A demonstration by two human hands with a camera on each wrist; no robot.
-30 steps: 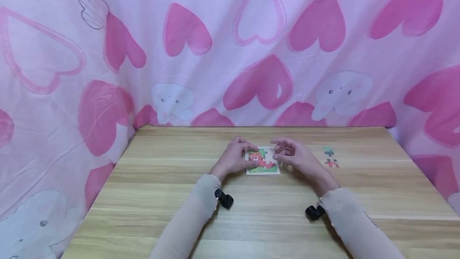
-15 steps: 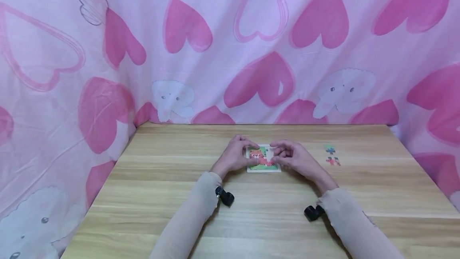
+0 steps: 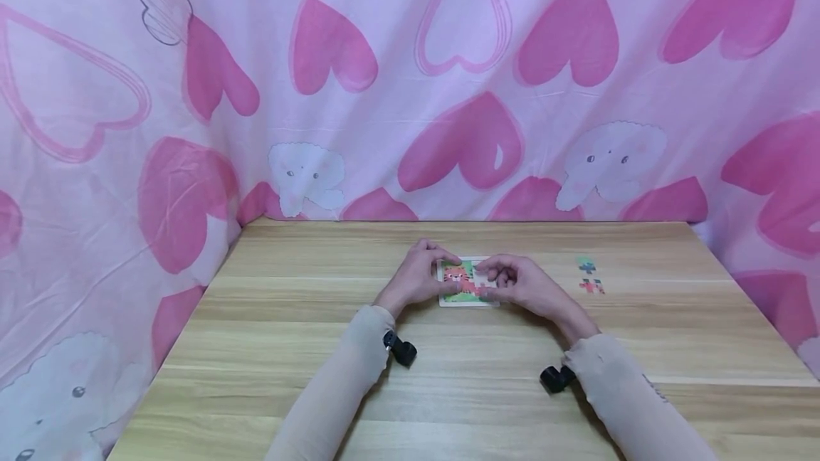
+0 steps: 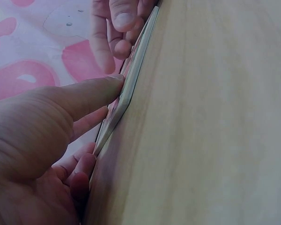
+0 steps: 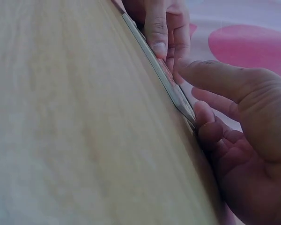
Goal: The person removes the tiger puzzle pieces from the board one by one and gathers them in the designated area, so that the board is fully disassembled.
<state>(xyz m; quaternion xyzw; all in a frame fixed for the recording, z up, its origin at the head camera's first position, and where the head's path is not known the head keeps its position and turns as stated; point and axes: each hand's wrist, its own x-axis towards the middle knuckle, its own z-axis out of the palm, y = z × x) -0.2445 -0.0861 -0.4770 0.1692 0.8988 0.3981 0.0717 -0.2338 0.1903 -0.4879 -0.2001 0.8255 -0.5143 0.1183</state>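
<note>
A small framed jigsaw puzzle (image 3: pixel 469 298) with an orange tiger on green lies on the table in the head view. My left hand (image 3: pixel 419 277) rests on its left side, thumb and index finger extended over the picture. In the left wrist view, the thumb presses on the top face of the puzzle (image 4: pixel 131 84), with other fingers bent by its edge. My right hand (image 3: pixel 528 287) is over the puzzle's right side, its thumb reaching across the lower right; I see no piece between its fingers. Part of the picture is hidden under both hands.
Two loose jigsaw pieces lie to the right of the puzzle: a green-and-blue piece (image 3: pixel 586 265) and an orange piece (image 3: pixel 591 286). The wooden table (image 3: pixel 474 383) meets a pink heart-patterned curtain (image 3: pixel 384 112) at its back edge.
My right hand has moved left and slightly inward over the puzzle, covering more of its right side. The left hand keeps its place on the puzzle. The loose pieces have not moved.
</note>
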